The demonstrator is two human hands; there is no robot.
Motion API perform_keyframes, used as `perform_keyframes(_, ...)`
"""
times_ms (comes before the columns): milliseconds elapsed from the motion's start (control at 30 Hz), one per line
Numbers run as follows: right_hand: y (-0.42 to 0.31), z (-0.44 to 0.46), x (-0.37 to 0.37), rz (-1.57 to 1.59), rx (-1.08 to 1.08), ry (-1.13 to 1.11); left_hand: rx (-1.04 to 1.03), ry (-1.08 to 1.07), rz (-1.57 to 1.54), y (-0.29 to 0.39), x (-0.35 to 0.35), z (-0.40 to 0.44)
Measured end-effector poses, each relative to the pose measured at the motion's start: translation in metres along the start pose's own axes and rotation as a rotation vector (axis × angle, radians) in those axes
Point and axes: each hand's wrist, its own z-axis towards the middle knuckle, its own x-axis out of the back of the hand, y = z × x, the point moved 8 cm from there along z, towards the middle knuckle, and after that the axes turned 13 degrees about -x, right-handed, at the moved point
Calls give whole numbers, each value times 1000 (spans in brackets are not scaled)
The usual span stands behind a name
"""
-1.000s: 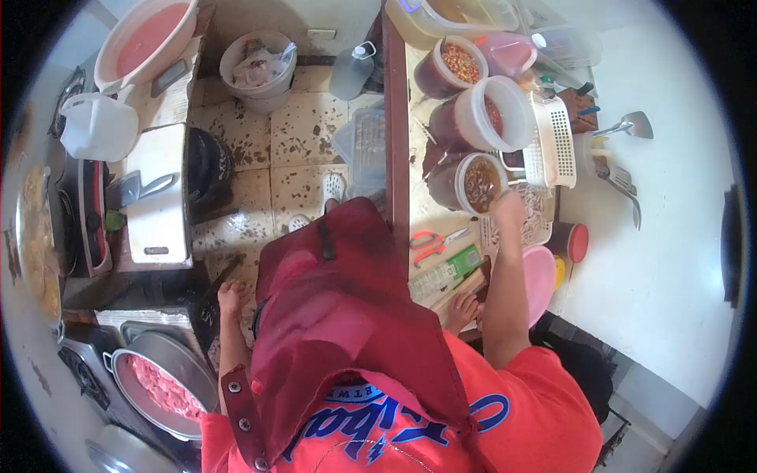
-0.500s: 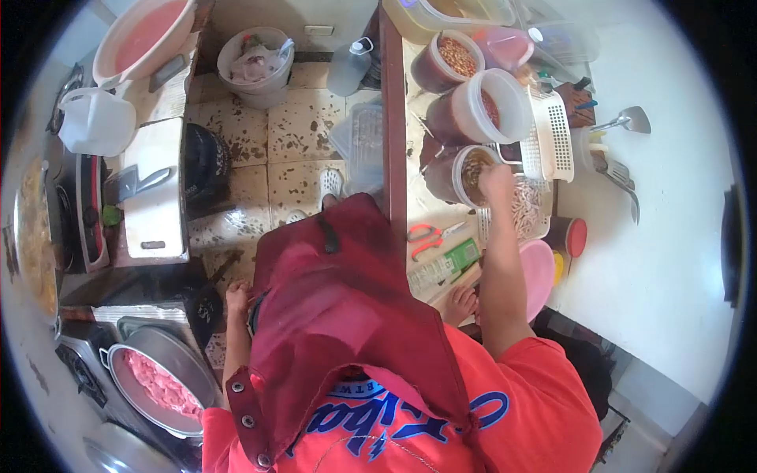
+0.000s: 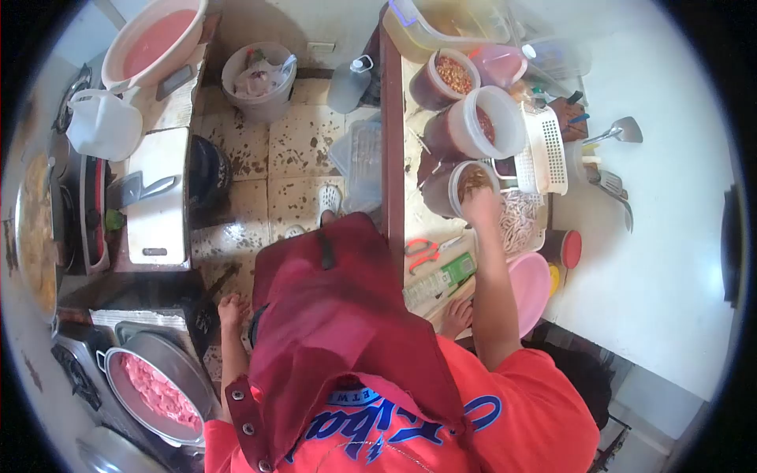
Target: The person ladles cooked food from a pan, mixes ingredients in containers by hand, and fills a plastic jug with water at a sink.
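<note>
My right hand (image 3: 480, 206) is at the near rim of a clear plastic tub (image 3: 441, 194) with brown contents. Its fingers look closed, their tips hidden inside the mouth, and I cannot make out what they hold. Down by the apron's left side hangs my left hand (image 3: 232, 307), empty with its fingers apart. Beside the tub, pale strips (image 3: 519, 221) fill a white basket. Orange-handled scissors (image 3: 422, 253) and a green-and-white carton (image 3: 441, 280) lie nearer me. Another hand (image 3: 457, 317) rests at the counter's near end, its arm hidden.
Two more tubs stand farther back, one with red contents (image 3: 465, 130), one with chili flakes (image 3: 453, 75). A pink basin (image 3: 528, 292) is right of my forearm. On the left are a cutting board (image 3: 158, 217) with a cleaver (image 3: 142, 188) and a pot of pink meat (image 3: 158, 390).
My right hand has moved left and toward me along the tub's rim. The fingers of my left hand look more spread. The whole view has shifted slightly.
</note>
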Motion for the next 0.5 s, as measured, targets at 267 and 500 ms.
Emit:
perform_keyframes(267, 9, 29, 7, 286, -129, 86, 1, -102, 327, 5, 7, -25)
perform_keyframes(500, 50, 0, 8, 187, -166, 134, -25, -54, 171, -2, 26, -9)
